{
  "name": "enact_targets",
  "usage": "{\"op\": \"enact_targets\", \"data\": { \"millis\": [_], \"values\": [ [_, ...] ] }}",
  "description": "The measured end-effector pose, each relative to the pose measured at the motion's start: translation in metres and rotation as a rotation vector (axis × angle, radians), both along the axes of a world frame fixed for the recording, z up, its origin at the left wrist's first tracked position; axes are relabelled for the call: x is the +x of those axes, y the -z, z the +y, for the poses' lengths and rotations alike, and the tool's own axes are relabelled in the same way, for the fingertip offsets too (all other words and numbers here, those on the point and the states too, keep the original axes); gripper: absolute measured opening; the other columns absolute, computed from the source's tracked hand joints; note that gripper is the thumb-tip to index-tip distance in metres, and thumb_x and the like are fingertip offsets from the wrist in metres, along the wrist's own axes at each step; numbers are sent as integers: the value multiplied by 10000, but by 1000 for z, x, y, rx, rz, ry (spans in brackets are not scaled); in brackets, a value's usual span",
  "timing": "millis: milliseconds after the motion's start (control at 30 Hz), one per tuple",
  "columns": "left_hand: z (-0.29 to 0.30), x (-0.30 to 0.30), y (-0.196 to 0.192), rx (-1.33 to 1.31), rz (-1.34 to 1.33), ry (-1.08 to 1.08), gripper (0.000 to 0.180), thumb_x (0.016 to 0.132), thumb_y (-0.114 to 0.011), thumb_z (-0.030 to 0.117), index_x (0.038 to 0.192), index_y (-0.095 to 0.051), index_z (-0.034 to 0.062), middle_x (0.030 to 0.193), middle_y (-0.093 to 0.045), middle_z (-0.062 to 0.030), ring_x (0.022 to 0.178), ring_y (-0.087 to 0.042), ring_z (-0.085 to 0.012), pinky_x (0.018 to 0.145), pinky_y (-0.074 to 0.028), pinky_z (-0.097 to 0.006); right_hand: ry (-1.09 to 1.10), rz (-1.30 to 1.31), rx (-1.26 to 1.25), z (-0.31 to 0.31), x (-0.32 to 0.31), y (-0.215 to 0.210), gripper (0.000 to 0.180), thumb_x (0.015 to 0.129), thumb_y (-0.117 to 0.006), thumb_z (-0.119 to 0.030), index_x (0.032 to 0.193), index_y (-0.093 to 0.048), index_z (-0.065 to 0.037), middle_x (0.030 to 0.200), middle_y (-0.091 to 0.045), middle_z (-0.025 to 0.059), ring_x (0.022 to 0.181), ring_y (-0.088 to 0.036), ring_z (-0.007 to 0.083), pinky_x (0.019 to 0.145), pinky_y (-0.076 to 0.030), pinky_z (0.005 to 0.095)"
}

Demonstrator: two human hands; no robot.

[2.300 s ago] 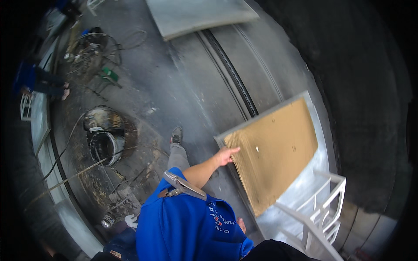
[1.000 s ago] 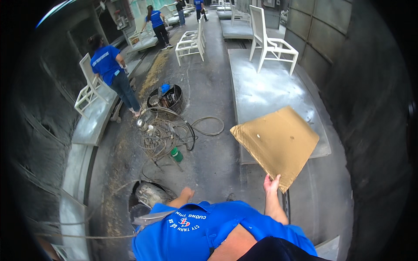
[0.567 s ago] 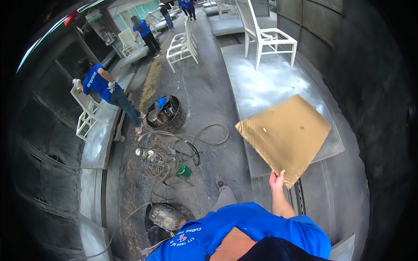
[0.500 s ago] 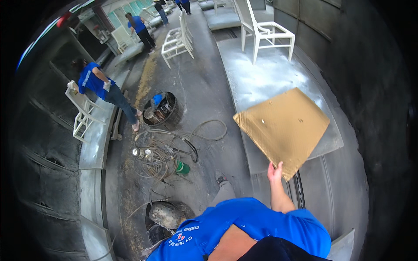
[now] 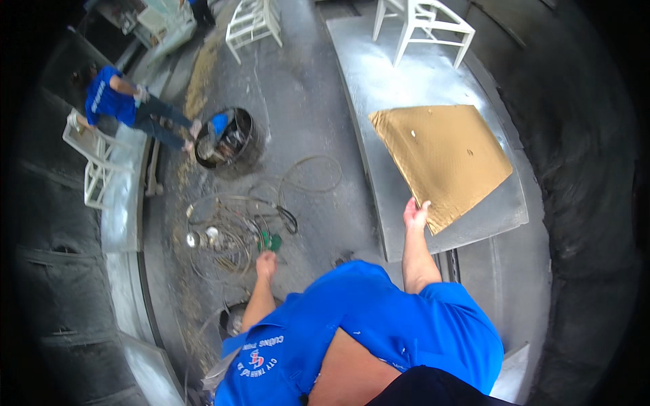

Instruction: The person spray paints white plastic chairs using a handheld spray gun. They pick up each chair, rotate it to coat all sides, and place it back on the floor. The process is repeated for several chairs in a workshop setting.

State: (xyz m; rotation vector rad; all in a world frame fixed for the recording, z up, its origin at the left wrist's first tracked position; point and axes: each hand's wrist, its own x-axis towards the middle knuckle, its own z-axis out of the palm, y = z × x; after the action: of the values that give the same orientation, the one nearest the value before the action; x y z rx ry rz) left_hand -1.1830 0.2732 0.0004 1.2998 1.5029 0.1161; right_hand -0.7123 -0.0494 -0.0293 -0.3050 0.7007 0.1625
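One brown cardboard sheet (image 5: 440, 159) hangs over one grey metal platform (image 5: 379, 88) on the right — the right hand (image 5: 414, 214) pinches its near corner, the sheet extending far and right of the grip. The left hand (image 5: 265, 262) hangs free; its fingers are unclear. Two white chairs (image 5: 423, 20) stand far; another person (image 5: 115, 101) bends far left.

— What colour is the sheet (image 5: 441, 160) toward one o'clock?
— Golden brown, dotted with a few pale specks, over a dull silver-grey platform (image 5: 406, 88).
— And at twelve o'clock?
— A white chair (image 5: 421, 20). The shirt (image 5: 379, 331) at six o'clock is bright blue.
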Motion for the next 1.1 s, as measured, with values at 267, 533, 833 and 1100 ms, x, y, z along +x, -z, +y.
{"op": "enact_targets", "data": {
  "millis": [267, 533, 833, 1100],
  "values": [
    [-53, 10, 22, -159, 10, -7, 305, 976, -654, 244, 1195, -703, 38, 1043, -730, -120, 840, -693, -223, 724, -555, -351, -197, 185, -19, 73, 38, 13, 667, 955, -617, -570, 1347, -536, -36, 1263, -675, 134, 1140, -671, 257, 906, -603, 328],
    [-114, -25, 37, 43, 506, 593, 314, 908, -636, 309, 974, -757, 26, 980, -752, -196, 984, -713, -415, 810, -562, -486, -1712, 85, -646, 157, 48, 0, 626, 1012, -559, -572, 1445, -486, -125, 1410, -595, 86, 1141, -653, 265, 914, -572, 442],
    [-22, 95, 5, 101, 149, -656, 386, 939, -652, 327, 1211, -718, 61, 1076, -756, -170, 971, -726, -324, 864, -561, -405, -2281, -186, -1018, 219, 111, -1, 539, 986, -678, -439, 1400, -543, -120, 1202, -672, 89, 974, -680, 225, 741, -591, 379],
    [35, 76, -47, 26, -85, -1233, 412, 941, -709, 239, 1310, -657, 61, 1019, -743, -80, 891, -699, -182, 757, -566, -319, -2706, -700, -782, 380, 47, -30, 680, 987, -678, -426, 1545, -414, -141, 1398, -581, 109, 1191, -610, 255, 932, -549, 425]
  ]
}}
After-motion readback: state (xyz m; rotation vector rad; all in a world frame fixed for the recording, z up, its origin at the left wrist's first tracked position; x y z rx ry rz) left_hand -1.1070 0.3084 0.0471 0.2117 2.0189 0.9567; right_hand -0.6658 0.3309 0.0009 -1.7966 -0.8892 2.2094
